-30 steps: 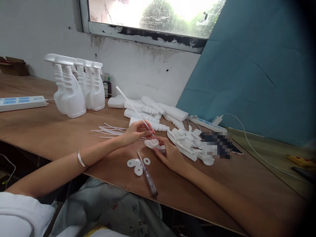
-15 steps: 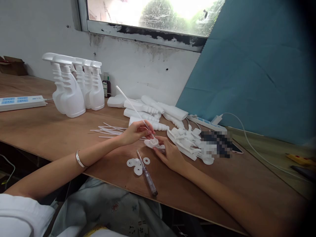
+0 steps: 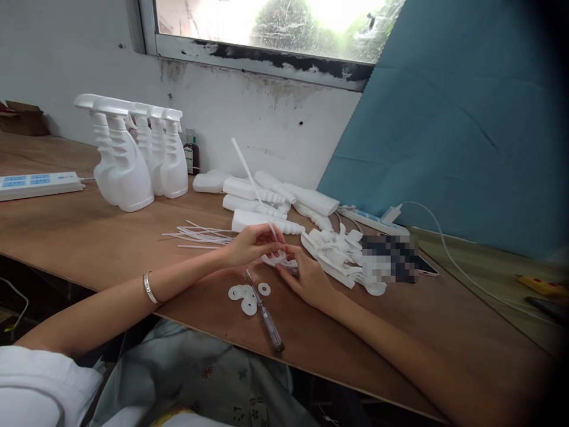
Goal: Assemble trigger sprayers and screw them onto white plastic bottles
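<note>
Between the fingers of my left hand (image 3: pixel 254 243) is a thin white tube (image 3: pixel 246 167), its far end pointing up and slightly left. Its lower end meets a white spray nozzle head (image 3: pixel 272 259), which my right hand (image 3: pixel 306 276) grips from the right; fingers partly hide the joint. Just below lie several flat white washers (image 3: pixel 249 305) and a screwdriver (image 3: pixel 269 323) with a clear purplish handle. More thin tubes (image 3: pixel 200 236) are spread on the brown table (image 3: pixel 178 279) beyond my left wrist.
Several white spray bottles (image 3: pixel 131 178) stand upright at the left. Empty-looking white bottles (image 3: pixel 267 198) lie piled by the wall, with a heap of spray heads (image 3: pixel 331 252) at their right. A power strip (image 3: pixel 40 184) sits far left, and a phone (image 3: pixel 424 267) lies to the right.
My left hand has shifted slightly right and down toward the spray head. The tube has swung more upright. My right hand stays nearly in place.
</note>
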